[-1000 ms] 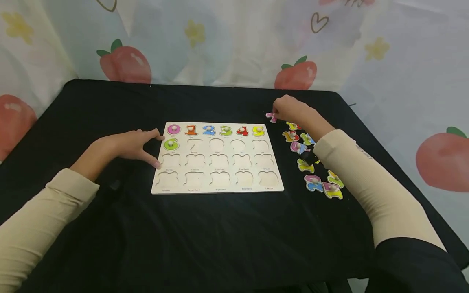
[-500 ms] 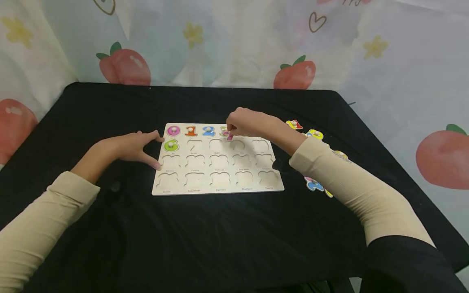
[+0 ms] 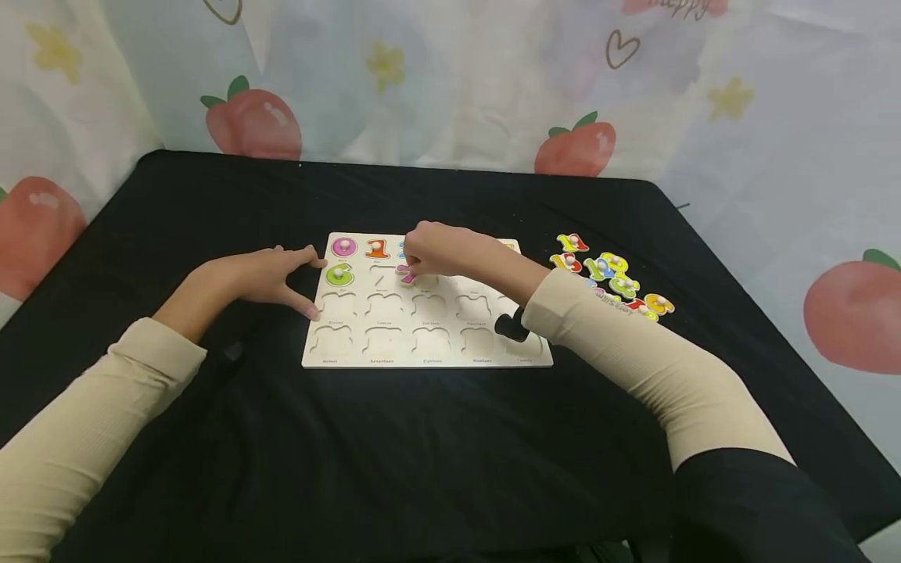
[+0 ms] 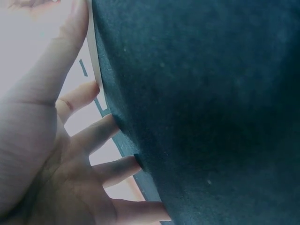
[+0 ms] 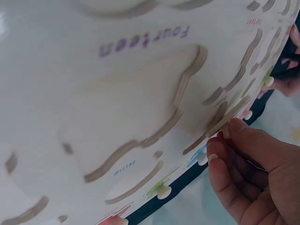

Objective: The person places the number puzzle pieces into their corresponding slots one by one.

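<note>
A pink number (image 3: 405,274) is pinched by the right hand (image 3: 445,249), just right of the seven slot (image 3: 381,277) (its tilt is hardly seen); the board (image 3: 357,344) is touched by the spread left hand (image 3: 259,277).

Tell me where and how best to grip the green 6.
Pinch the pale knob of the green 6 from above, I'd say: it stands up from the middle, while the piece itself seems seated in the board, offering little edge. Come from the near side, since the left hand and right hand flank it.
</note>
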Demonstrator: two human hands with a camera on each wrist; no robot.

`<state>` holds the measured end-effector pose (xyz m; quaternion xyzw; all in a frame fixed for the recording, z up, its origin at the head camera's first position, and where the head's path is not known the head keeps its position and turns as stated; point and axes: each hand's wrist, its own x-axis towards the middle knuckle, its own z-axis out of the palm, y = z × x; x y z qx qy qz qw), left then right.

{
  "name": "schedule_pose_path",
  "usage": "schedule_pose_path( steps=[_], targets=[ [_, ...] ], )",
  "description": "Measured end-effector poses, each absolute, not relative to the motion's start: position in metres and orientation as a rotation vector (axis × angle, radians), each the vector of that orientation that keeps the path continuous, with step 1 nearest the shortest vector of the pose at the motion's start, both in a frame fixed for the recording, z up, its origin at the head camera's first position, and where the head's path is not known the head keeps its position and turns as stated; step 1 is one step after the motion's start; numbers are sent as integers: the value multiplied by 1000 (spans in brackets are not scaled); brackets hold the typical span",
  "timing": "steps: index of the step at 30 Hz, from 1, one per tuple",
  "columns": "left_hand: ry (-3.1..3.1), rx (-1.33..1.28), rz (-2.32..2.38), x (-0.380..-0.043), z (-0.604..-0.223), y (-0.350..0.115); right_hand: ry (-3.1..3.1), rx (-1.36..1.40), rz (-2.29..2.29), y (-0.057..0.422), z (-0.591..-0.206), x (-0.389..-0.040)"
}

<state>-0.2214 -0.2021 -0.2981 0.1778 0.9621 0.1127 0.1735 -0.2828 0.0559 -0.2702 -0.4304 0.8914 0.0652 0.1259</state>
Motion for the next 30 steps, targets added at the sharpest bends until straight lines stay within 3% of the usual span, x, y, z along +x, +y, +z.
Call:
schedule_pose_path(
  steps=[30],
  targets=[
    [2699,527,349,-214,-302,-207,2667,-1419,475,16,-284,-258]
  ],
)
